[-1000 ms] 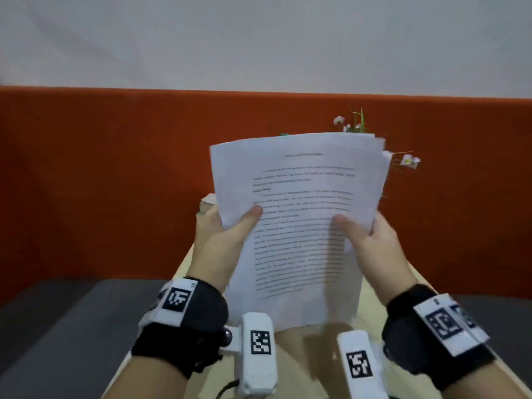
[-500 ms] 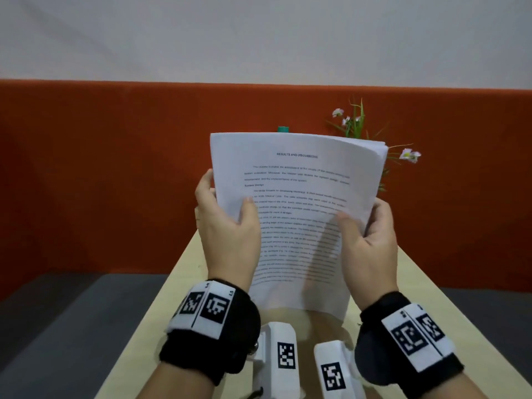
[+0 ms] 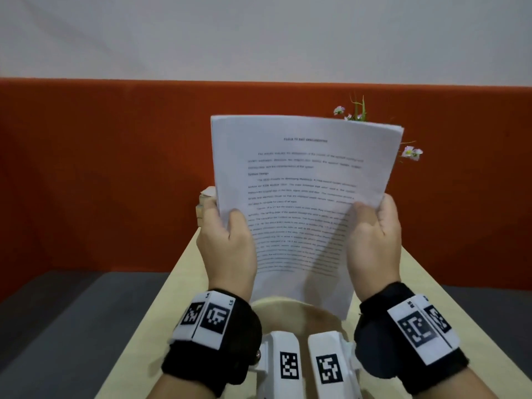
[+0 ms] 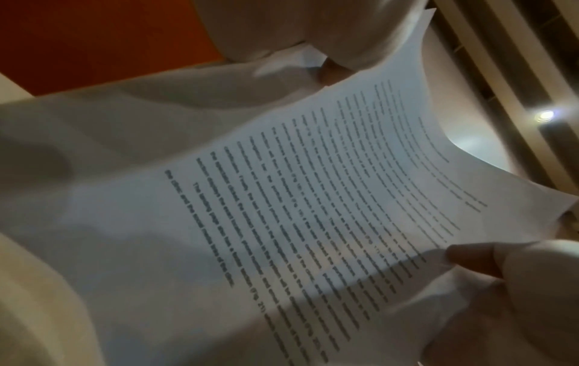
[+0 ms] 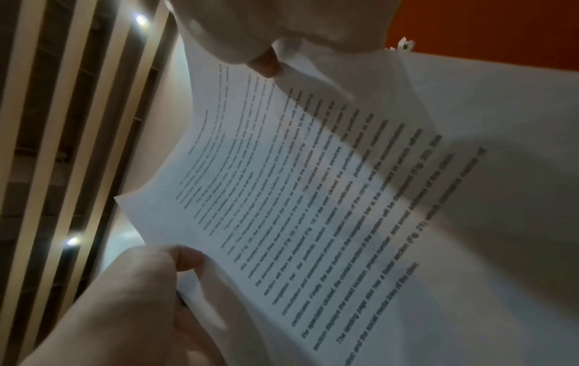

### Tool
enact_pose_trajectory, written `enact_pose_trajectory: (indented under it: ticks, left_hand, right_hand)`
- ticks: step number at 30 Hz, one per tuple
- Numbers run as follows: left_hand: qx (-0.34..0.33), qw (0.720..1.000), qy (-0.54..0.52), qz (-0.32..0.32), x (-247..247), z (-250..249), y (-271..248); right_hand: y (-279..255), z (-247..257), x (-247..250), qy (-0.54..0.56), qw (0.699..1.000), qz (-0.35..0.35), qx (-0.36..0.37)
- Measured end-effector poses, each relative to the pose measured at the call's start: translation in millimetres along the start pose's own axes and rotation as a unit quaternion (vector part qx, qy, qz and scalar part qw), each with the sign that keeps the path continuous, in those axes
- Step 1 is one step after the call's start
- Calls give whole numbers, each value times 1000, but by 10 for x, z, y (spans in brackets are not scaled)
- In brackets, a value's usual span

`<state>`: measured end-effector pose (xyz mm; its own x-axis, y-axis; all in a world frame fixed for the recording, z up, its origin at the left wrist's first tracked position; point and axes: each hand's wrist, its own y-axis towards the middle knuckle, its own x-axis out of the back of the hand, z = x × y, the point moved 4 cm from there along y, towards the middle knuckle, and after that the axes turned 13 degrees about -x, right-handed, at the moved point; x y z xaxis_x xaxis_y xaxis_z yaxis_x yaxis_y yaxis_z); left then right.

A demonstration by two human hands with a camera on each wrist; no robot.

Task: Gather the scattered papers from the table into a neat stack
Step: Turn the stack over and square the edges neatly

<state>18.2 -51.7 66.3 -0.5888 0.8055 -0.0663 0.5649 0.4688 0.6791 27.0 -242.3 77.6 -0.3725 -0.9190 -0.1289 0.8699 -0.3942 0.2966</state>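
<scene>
At the lower centre of the frame, the left hand and right hand each pinch a side edge of the white printed paper stack, held upright above the pale wooden counter. Since a second ago the top edges have evened up; squaring looks nearly finished. Small pink flowers behind.

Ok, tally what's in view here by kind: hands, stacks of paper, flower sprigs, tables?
Hands: 2, left and right
Paper stack: 1, held upright by both hands
Flower sprigs: 2, upper and lower
Table: 1
Total: 6
</scene>
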Motion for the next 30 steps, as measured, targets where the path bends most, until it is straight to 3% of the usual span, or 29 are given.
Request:
enact_pose_trajectory:
  ticks: [2, 6, 10, 15, 20, 23, 26, 30]
  left_hand:
    - [1, 1000, 9, 2, 18, -5, -17]
    - [67, 997, 1, 32, 35, 149, -154]
    - [60, 998, 19, 30, 64, 164, -135]
    - [86, 992, 41, 87, 77, 277, -238]
    - [73, 991, 44, 100, 88, 242, -276]
    - [88, 984, 64, 139, 99, 320, -346]
    - [108, 969, 93, 202, 108, 400, -396]
    - [118, 935, 137, 306, 119, 381, -397]
  right_hand:
    - [-8, -26, 23, 13, 1000, 9, -11]
    - [-84, -126, 40, -4, 999, 36, -38]
    - [-42, -97, 79, 1, 999, 24, -39]
    - [-104, -269, 77, -49, 995, 44, -74]
    - [-96, -325, 116, -61, 994, 56, -74]
    - [-121, -543, 104, -133, 981, 98, -104]
    - [-129, -765, 151, -239, 948, 132, -162]
    - [-94, -732, 355, -327, 921, 111, -178]
